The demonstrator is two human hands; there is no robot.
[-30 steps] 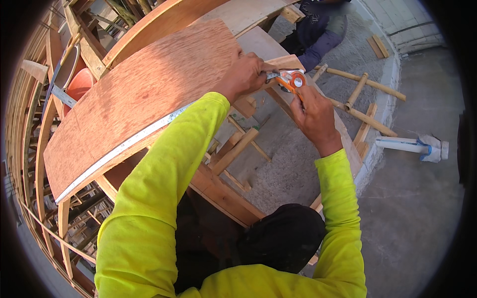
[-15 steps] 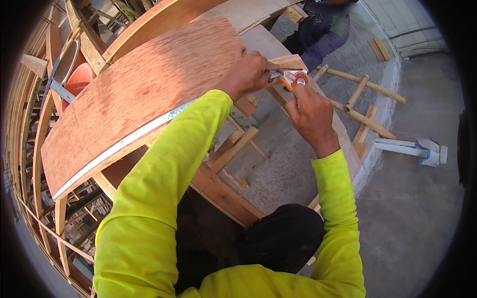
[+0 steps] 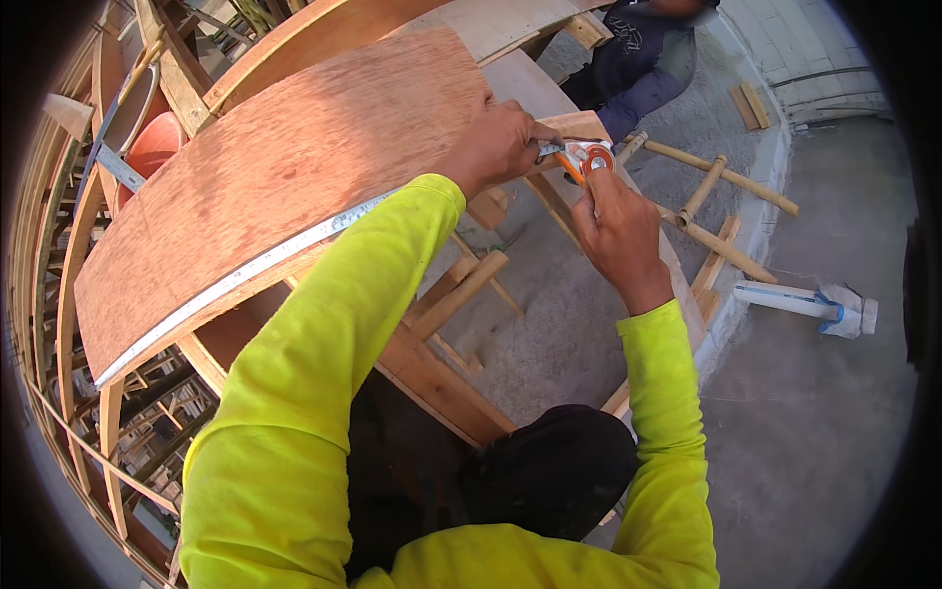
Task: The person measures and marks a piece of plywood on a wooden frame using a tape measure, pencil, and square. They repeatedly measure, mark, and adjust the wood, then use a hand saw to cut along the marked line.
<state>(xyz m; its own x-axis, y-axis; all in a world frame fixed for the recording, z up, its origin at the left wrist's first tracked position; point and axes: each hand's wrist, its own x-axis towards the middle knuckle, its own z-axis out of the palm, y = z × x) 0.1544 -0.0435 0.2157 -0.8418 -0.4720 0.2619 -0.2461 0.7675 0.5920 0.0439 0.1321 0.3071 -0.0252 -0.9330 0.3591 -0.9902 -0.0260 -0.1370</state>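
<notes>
A curved plywood sheet (image 3: pixel 285 167) lies across the timber framing in front of me. Along its near edge stretches the white blade (image 3: pixel 265 260) of a tape measure, from the sheet's far left corner toward my hands, partly hidden behind my left sleeve. My left hand (image 3: pixel 494 142) is closed at the sheet's right end, its fingers pinching the blade just beside the case. My right hand (image 3: pixel 625 231) grips the orange and white tape measure case (image 3: pixel 597 157) from below. A slim orange piece sticks out beside the case; I cannot tell what it is.
A person in dark clothes (image 3: pixel 657 74) is at the far right. Bamboo poles (image 3: pixel 721 172) and wood offcuts lie beyond the frame. A white pipe (image 3: pixel 785 297) rests on the concrete floor. An orange bucket (image 3: pixel 157 147) and a handsaw (image 3: pixel 118 167) are at the left.
The view has shifted slightly. Both hands keep their hold on the tape measure, and the blade still lies along the plywood edge.
</notes>
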